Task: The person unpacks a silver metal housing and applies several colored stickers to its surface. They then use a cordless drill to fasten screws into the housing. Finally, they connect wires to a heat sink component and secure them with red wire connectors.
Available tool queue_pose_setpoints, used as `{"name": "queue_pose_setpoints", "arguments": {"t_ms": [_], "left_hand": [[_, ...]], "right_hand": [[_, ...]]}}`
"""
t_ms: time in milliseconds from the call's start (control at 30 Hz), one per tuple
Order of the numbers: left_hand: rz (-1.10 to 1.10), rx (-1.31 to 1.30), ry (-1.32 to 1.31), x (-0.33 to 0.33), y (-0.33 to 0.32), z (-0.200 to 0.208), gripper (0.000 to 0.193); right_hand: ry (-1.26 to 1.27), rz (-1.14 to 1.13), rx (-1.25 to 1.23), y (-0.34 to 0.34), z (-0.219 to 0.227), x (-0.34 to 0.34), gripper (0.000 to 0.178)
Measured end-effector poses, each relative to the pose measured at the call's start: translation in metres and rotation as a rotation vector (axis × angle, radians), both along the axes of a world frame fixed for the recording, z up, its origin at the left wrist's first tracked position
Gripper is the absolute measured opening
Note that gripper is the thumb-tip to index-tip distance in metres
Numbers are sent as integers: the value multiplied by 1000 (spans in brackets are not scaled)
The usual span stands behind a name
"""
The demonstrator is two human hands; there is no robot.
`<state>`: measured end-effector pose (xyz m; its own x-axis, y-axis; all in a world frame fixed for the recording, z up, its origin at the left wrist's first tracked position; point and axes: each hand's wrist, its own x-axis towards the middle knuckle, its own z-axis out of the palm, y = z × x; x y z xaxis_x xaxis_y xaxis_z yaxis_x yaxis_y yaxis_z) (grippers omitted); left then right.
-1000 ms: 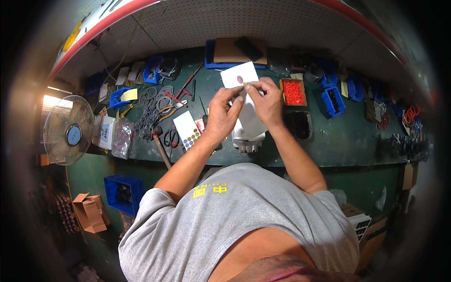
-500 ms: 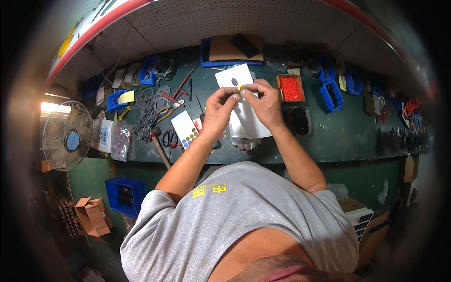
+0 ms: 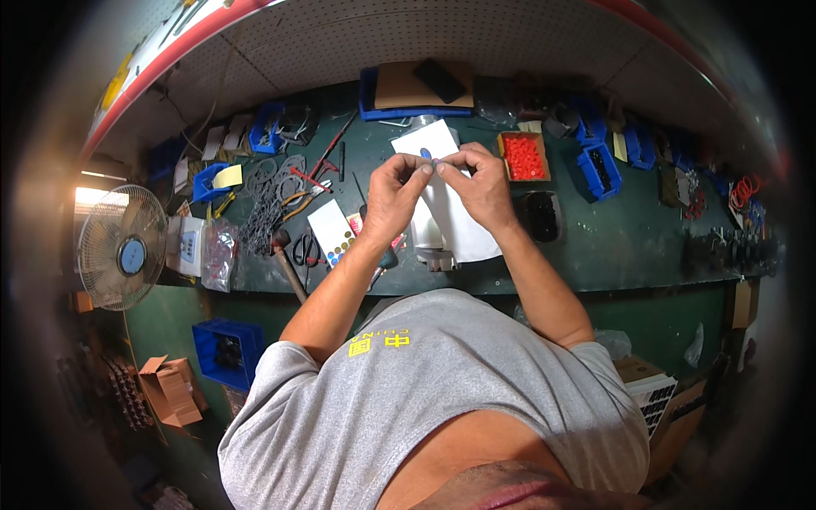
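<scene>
My left hand (image 3: 395,194) and my right hand (image 3: 482,191) meet above the bench, thumbs and forefingers pinched close together. Between the fingertips is a tiny piece, too small to name. Just beyond them a blue oval (image 3: 426,153) shows on a white sheet (image 3: 433,134). White paper (image 3: 466,234) continues below my hands, beside a grey metal part (image 3: 436,258) that it partly hides. Left of my left wrist lies a white card (image 3: 327,223) with several round gold and blue stickers.
An open box of red parts (image 3: 523,157) and a tray of black parts (image 3: 541,215) stand to the right. Leftward lie a hammer (image 3: 289,265), a grey chain-like heap (image 3: 265,204) and red-handled tools (image 3: 319,178). Blue bins (image 3: 601,172) line the back; a fan (image 3: 123,246) stands left.
The white sheet has shifted and turned slightly under my hands. Yellow showed at my fingertips before; now the spot looks dark. The oval beyond them has gone from dark to blue.
</scene>
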<state>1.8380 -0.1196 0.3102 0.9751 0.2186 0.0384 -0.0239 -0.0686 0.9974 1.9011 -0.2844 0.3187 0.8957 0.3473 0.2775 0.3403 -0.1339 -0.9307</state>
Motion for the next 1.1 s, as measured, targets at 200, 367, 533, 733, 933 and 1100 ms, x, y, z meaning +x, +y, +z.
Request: {"name": "queue_pose_setpoints", "arguments": {"t_ms": [200,367,533,733,933,1100], "left_hand": [[20,41,-7,6,-8,-5,15],[179,27,-14,14,-5,-33,16],[247,212,93,14,24,-99,23],[218,406,271,22,13,-122,23],[191,460,272,44,-8,-144,25],[180,505,274,53,-16,-152,27]], "right_hand": [[6,7,-20,-9,-4,2,14],[-38,-193,-35,-33,-11,12,14],[101,-335,62,-92,-33,10,17],[280,-466,83,-141,-77,-8,18],[372,-490,133,-155,-102,-20,19],[403,-482,152,-163,-106,-19,20]]}}
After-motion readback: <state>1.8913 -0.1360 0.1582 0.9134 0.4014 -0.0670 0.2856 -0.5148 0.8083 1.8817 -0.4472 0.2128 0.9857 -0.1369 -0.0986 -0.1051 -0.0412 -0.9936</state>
